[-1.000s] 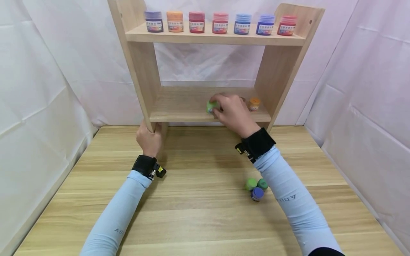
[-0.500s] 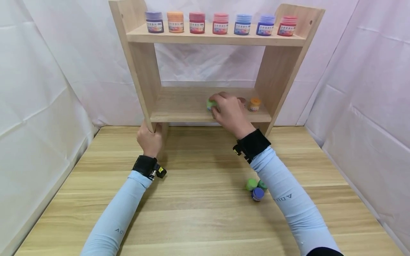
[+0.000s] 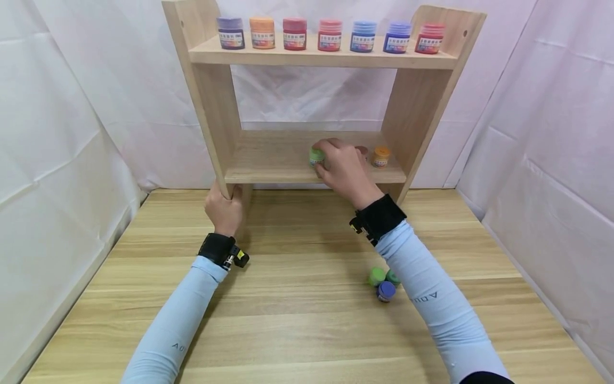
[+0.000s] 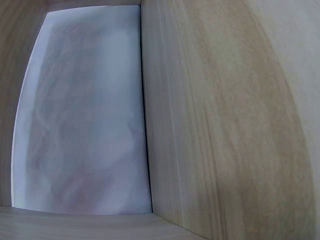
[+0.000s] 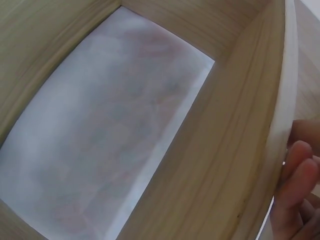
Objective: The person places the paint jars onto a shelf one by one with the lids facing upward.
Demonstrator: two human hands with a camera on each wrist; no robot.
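In the head view, a small paint jar with a light green lid (image 3: 316,156) stands upright on the lower board of a wooden shelf (image 3: 273,154). My right hand (image 3: 346,169) pinches this jar between thumb and fingers; the right wrist view shows curled fingers (image 5: 300,175) beside the board's edge. Just right of the hand are a brown-lidded jar (image 3: 362,152), partly hidden, and an orange paint jar (image 3: 381,157). My left hand (image 3: 224,210) grips the bottom of the shelf's left side panel, its fingertips hidden behind the wood.
Several paint jars line the top board, among them a purple one (image 3: 231,33) and a red one (image 3: 429,38). On the table (image 3: 297,320), a light green jar (image 3: 377,276), a dark green jar (image 3: 392,277) and a blue jar (image 3: 386,291) cluster beside the right forearm.
My right hand and forearm have shifted slightly left, with the green jar staying at about the same spot. More of the brown-lidded jar shows. The left hand has kept its place.
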